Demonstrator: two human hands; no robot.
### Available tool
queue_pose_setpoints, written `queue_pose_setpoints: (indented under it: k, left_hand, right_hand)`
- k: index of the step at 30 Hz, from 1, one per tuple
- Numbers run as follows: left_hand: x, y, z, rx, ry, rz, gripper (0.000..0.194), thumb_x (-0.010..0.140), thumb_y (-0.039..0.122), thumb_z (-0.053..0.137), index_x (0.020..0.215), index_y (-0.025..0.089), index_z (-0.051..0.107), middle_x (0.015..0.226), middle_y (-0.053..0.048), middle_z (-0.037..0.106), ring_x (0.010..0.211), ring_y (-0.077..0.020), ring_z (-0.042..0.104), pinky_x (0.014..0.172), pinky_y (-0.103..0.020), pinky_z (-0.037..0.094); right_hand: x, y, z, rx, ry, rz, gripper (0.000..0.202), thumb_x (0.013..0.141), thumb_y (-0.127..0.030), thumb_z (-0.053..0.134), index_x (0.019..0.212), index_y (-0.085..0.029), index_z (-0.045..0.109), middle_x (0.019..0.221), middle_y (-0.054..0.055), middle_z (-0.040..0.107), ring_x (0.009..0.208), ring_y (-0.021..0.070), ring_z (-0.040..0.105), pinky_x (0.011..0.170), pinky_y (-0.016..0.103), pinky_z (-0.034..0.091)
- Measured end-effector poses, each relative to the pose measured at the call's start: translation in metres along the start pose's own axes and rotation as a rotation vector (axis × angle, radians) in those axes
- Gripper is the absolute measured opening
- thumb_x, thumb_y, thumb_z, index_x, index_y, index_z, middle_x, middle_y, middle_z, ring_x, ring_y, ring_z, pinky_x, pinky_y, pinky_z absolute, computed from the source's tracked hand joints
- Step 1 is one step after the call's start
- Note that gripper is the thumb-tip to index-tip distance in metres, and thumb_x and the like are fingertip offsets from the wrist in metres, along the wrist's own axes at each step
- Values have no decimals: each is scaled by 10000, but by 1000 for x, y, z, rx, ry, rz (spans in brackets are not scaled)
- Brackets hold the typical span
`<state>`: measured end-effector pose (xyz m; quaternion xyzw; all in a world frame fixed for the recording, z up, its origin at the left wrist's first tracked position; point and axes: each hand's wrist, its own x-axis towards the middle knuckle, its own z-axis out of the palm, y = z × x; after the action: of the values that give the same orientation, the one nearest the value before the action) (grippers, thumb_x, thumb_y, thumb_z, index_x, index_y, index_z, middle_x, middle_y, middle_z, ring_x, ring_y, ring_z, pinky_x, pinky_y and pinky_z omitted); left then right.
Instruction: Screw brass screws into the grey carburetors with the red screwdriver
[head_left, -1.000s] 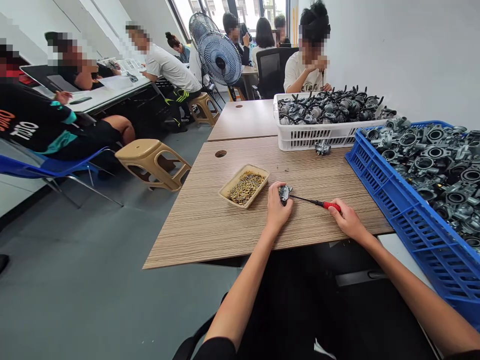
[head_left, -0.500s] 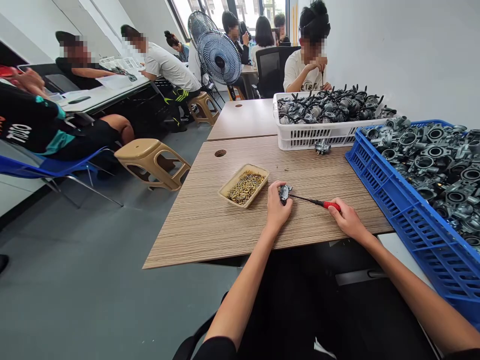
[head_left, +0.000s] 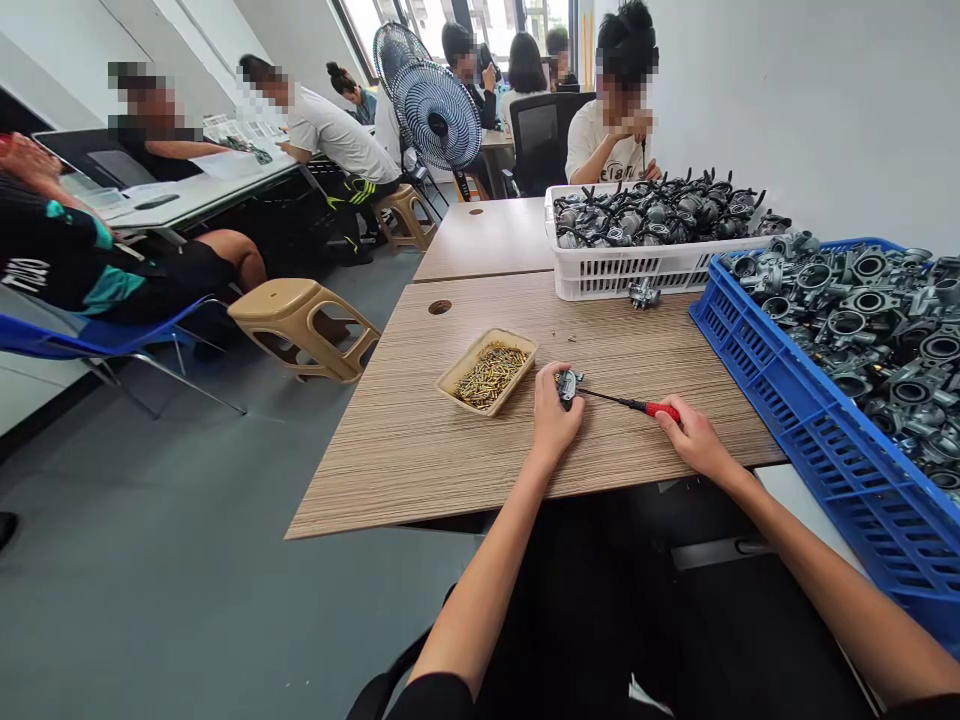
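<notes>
My left hand is closed around a small grey metal carburetor body, held on the wooden table. My right hand grips the red handle of a screwdriver. Its thin dark shaft points left, and the tip meets the right side of the carburetor body; the exact contact spot is too small to make out. Left of my left hand sits a shallow beige tray filled with small brass-coloured parts.
A blue crate of metal carburetor bodies stands at the right. Behind it is a white basket of assembled carburetors, with one carburetor in front. A person sits across the table. Stools and a fan stand leftward.
Both hands, the carburetor body and the screwdriver keep nearly the same place. At the far left, a seated person's arms have shifted slightly.
</notes>
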<state>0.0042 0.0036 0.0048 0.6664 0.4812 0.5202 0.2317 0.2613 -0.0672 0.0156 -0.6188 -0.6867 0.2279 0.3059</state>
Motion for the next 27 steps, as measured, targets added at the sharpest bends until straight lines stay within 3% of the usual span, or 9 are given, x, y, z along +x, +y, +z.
queue_pose_setpoints:
  k: [27]
  left_hand:
    - [-1,-1,0,-18,9,-4,523,787,40,564,1268,241,524,1264,-99,578,1259,-265,566,1159,-444,449]
  right_hand:
    - [-1,-7,-2,-10,-12,34,373,1030,-573,428,969,-241,586,657,-24,533,582,185,492,624,311,355]
